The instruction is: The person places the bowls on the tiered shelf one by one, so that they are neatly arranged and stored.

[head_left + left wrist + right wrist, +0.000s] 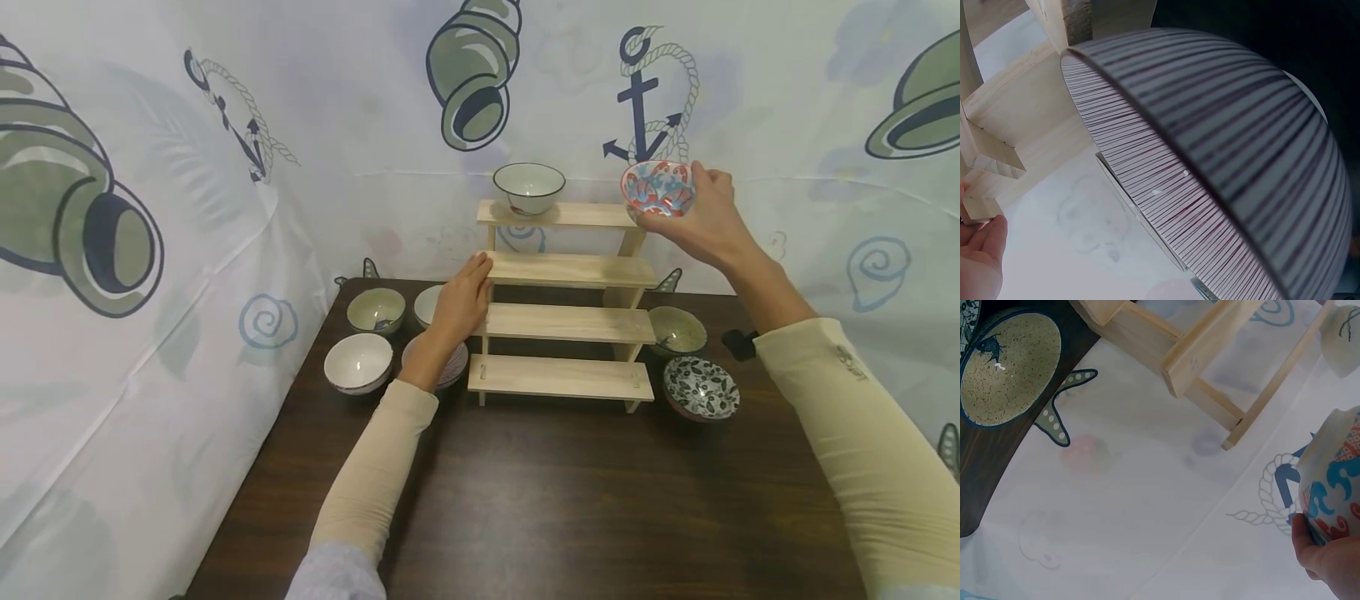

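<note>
My right hand point(712, 218) holds a red, blue and white patterned bowl point(658, 188) by its side. The bowl is tilted, its inside facing the head view, above the right end of the top shelf. In the right wrist view, fingers point(1310, 550) press its patterned outside. My left hand point(461, 302) grips the left end of a middle shelf of the four-tier wooden stand point(562, 379). A white bowl with a dark rim point(529, 188) sits upright at the left of the top shelf. Close under my left wrist is a striped bowl point(1222, 125), partly hidden in the head view.
Left of the stand are a green speckled bowl point(377, 311), a white bowl point(358, 363) and another pale bowl point(427, 305) partly covered by my hand. On the right stand a greenish bowl point(677, 330) and a black-and-white leaf-patterned bowl point(701, 388). Behind the dark table point(570, 500) hangs a printed cloth.
</note>
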A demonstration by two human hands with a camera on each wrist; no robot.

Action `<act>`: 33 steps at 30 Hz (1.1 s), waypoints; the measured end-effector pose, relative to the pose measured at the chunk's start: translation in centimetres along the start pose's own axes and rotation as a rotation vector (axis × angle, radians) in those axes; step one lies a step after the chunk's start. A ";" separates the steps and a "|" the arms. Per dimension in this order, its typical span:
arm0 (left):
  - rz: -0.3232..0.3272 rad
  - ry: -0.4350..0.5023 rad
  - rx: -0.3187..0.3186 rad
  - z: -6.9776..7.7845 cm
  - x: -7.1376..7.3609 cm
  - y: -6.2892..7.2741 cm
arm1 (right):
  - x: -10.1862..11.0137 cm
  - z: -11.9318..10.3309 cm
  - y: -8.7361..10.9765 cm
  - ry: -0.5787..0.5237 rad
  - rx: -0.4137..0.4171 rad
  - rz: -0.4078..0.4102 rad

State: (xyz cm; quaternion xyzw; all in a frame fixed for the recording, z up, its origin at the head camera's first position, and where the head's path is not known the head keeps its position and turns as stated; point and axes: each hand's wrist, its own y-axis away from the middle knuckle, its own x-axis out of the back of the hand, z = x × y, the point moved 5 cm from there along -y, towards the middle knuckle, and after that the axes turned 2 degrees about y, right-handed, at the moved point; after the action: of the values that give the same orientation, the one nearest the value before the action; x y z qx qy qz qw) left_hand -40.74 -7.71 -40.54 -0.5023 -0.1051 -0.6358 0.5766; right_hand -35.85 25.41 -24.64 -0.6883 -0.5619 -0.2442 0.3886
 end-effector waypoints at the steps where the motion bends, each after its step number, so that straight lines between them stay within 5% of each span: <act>1: 0.000 0.000 0.001 0.0 0.0 0.0 | -0.1 0.0 -0.1 0.004 -0.004 -0.004; 33: -0.015 0.003 0.010 -0.2 -0.1 -0.2 | -2.2 -0.9 -4.2 0.066 -0.075 -0.060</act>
State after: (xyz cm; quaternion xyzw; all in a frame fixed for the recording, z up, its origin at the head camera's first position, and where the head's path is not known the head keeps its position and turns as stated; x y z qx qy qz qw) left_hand -41.02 -7.68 -40.61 -0.4977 -0.1109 -0.6403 0.5744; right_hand -40.32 23.63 -24.72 -0.6768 -0.5596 -0.2990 0.3732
